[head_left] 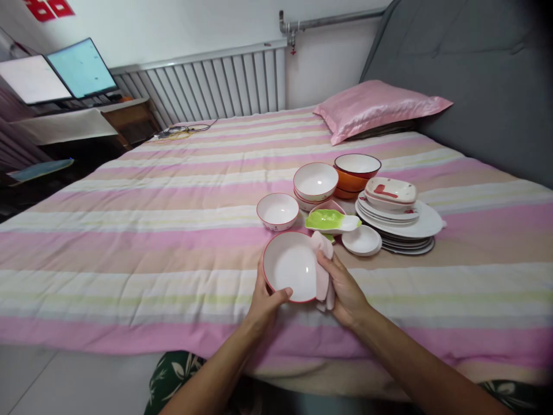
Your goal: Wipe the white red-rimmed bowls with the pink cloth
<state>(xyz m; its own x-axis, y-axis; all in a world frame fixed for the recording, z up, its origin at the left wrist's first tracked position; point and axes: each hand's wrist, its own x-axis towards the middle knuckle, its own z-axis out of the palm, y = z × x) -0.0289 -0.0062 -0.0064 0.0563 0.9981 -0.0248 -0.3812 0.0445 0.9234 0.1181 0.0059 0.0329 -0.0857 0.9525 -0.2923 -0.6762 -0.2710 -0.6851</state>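
A white bowl with a red rim [290, 266] is held up over the near part of the bed, its inside facing me. My left hand [264, 300] grips its lower left side, thumb over the rim and fingers underneath. On the right side, a pale pink cloth [323, 271] is folded over the rim. My right hand [343, 288] is closed on that cloth, pressing it against the bowl. Just beyond stands a smaller white bowl [277, 211]. A green and white leaf-shaped dish [330, 221] and small white dishes [362, 240] lie close to my right hand.
Stacked red-rimmed bowls [315, 181], orange bowls [358, 173] and a pile of plates [427, 222] topped by rectangular dishes [391, 192] stand on the striped bedspread [151, 230]. Farther back are a pink pillow [380, 109], cables [184, 131] and a radiator [211, 83].
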